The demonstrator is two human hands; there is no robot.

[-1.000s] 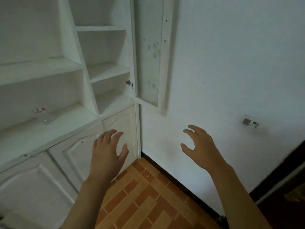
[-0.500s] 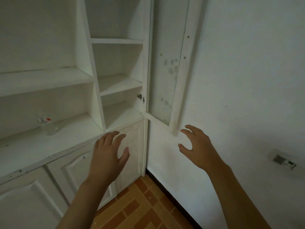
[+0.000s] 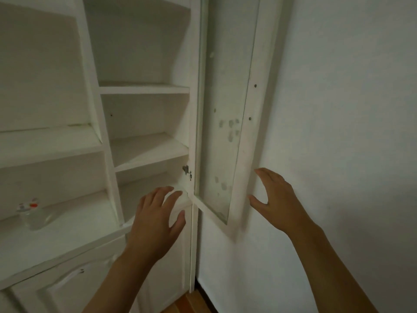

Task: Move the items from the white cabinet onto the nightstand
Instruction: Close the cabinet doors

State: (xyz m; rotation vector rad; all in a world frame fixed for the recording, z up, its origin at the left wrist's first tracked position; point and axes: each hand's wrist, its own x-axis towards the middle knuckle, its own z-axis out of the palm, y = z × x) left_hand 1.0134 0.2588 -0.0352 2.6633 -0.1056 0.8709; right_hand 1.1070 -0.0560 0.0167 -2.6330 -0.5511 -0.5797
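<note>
The white cabinet (image 3: 106, 141) fills the left half of the head view, its shelves open. A small clear glass jar (image 3: 31, 214) with a white lid marked red stands on the wide lower shelf at far left. My left hand (image 3: 155, 222) hovers with spread fingers in front of the shelf edge of the narrow right compartment, holding nothing. My right hand (image 3: 274, 199) is open beside the swung-out glass door (image 3: 222, 123), fingertips close to its frame near the bottom corner. The nightstand is out of view.
The glass door stands swung out against the white wall (image 3: 338, 132) on the right. Closed lower cabinet doors (image 3: 74, 288) sit below the shelf. A strip of brown floor (image 3: 191, 303) shows at the bottom.
The view has risen and closed in on the cabinet. Both hands have moved up and forward, the right one now beside the door frame. The small fixture on the right wall has left the view.
</note>
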